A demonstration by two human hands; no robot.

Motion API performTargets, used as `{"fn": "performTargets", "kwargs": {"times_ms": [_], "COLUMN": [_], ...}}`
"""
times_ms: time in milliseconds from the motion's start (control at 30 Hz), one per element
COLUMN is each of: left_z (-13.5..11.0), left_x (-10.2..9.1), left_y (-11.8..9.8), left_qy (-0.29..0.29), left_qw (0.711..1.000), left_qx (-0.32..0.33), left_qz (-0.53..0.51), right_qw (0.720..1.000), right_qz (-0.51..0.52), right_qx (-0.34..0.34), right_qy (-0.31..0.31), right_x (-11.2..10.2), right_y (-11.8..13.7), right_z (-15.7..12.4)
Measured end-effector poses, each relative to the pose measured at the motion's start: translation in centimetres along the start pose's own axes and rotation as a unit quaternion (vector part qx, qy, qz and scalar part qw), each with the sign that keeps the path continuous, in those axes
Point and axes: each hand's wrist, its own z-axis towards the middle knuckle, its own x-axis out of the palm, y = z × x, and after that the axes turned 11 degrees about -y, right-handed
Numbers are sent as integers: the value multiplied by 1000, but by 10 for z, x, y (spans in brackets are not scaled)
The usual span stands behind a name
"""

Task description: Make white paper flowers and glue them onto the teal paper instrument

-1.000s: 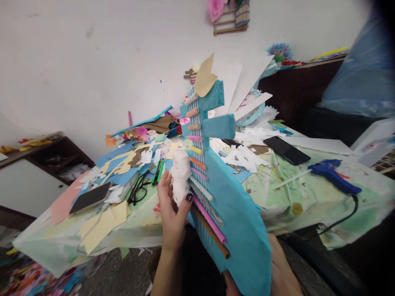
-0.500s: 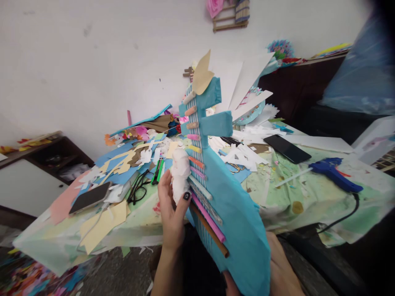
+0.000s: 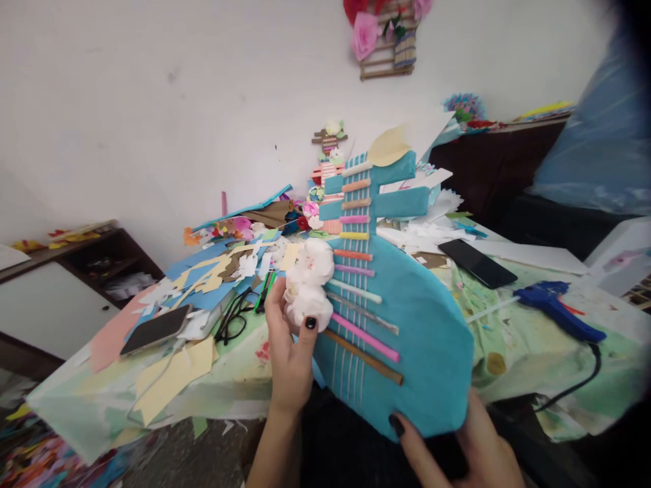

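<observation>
Left hand (image 3: 289,356) is pinching 2 white paper flowers (image 3: 309,285) against the blue guitar (image 3: 427,332)'s left side, right hand (image 3: 475,447) is gripping its base at the tabletop (image 3: 239,369)'s near edge, neck pointing up and away.

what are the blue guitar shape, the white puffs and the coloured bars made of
Turquoise guitar-shaped piece: likely matte crepe or tissue paper over stiff board; faintly wrinkled skin, firm flat outline. White puffy flowers held by the left hand: probably crumpled tissue paper, soft ruffled layers. Coloured crosswise bars: seemingly rolled paper tubes, matte, round ends.
</observation>
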Motion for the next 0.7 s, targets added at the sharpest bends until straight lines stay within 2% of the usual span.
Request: {"fn": "performTargets", "kwargs": {"times_ms": [67,133,233,300,400,500,633,700], "left_z": [13,30,57,73,91,99,97,94], "left_x": [3,5,9,11,12,9,3,1], "left_y": [-5,-5,5,20,48,74,94,99], "left_qy": [-6,-25,-60,-43,-33,-55,-80,-71], "left_qw": [999,997,993,993,993,992,996,994], "left_qx": [31,62,90,91,106,109,-2,-51], "left_qz": [-23,-42,-52,-55,-35,-17,-47,-64], "right_qw": [993,973,931,926,918,911,906,905], "right_qz": [104,190,261,267,279,280,281,286], "right_qx": [42,106,234,245,254,266,271,266], "right_qy": [47,74,100,108,125,147,163,166], "right_x": [5,19,55,84,123,148,159,159], "right_y": [-8,-18,-41,-56,-73,-81,-88,-92], "right_z": [29,65,111,131,144,141,134,133]}}
